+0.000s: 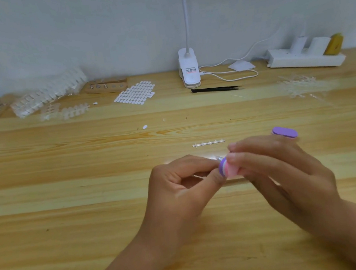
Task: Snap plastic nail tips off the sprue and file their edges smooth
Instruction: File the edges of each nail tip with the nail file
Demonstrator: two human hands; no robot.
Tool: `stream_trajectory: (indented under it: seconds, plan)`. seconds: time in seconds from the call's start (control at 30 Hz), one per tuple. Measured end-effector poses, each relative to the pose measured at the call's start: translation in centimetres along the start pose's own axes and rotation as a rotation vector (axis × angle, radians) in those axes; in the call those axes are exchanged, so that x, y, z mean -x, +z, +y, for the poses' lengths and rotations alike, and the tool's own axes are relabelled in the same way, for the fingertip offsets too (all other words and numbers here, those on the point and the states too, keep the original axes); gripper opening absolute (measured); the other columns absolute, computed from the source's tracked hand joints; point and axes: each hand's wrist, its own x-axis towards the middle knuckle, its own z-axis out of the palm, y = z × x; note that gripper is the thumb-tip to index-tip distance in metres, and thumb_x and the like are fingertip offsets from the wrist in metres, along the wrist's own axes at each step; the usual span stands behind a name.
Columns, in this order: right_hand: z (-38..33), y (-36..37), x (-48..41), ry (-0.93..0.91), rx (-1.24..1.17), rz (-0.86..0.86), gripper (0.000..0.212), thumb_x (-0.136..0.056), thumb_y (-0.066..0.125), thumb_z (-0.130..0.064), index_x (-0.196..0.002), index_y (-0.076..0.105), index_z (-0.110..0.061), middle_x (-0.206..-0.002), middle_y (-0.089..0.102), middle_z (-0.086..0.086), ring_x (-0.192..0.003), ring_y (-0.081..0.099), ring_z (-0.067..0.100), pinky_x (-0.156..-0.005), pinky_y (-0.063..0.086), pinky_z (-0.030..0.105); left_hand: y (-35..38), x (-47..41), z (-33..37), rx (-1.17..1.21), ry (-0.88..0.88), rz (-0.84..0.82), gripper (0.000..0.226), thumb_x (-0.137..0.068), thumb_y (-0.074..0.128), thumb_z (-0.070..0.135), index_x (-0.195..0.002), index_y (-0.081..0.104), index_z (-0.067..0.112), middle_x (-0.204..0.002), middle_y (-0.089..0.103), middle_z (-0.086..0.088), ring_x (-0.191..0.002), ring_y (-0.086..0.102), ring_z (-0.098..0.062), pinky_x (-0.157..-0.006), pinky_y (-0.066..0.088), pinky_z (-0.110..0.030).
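White clip lamp, black tweezers just beside — power strip apart

We look down on a pale wooden table with long bands of grain, set against a bare grey-white wall. At its far edge stands a white clip lamp, its thin neck rising out of view. A white cable loops beside it, and farther right lies a white power strip. The light is soft and even.

Open tabletop left of the grip and nearer me. Just beyond it I note a bare sprue; beyond-right, a purple file block.
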Motion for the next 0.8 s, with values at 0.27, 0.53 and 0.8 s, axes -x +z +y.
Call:
stream_trajectory:
  seconds: [0.27, 0.53, 0.8]
  plan:
    - [-0.6, 0.3, 0.1, 0.003, 0.015, 0.005, 0.022, -0.096, 0.058, -0.001, -0.114, 0.066, -0.01, -0.115, 0.064, 0.004, -0.114, 0.062, 0.014, -0.103, 0.042, 0.021, 0.1, -0.1, -0.4, 0.087, -0.08, -0.034, 0.009, -0.073, 0.081, 0.018, -0.081, 0.08, 0.014, -0.075, 0.072, -0.009, -0.065, 0.062, -0.012, -0.061, 0.051, -0.024]
    - [-0.9, 0.2, 0.4, -0.02, 0.029, 0.023, 0.021, -0.098, 0.058, -0.002, -0.117, 0.06, -0.008, -0.116, 0.064, 0.004, -0.118, 0.06, 0.013, -0.104, 0.04, 0.021, 0.2, -0.1, -0.4, 0.143, -0.094, -0.037, 0.009, -0.075, 0.078, 0.01, -0.083, 0.079, 0.006, -0.07, 0.072, -0.006, -0.062, 0.062, -0.012, -0.06, 0.051, -0.022]
    - [-0.5, 0.4, 0.2, -0.017, 0.07, 0.062, 0.02, -0.098, 0.056, -0.001, -0.116, 0.061, -0.009, -0.11, 0.061, 0.002, -0.112, 0.058, 0.009, -0.102, 0.039, 0.017, 0.4, 0.0, -0.2, 0.174, -0.142, -0.036, 0.009, -0.076, 0.073, 0.01, -0.081, 0.079, 0.006, -0.07, 0.073, -0.01, -0.06, 0.066, -0.016, -0.057, 0.051, -0.025]
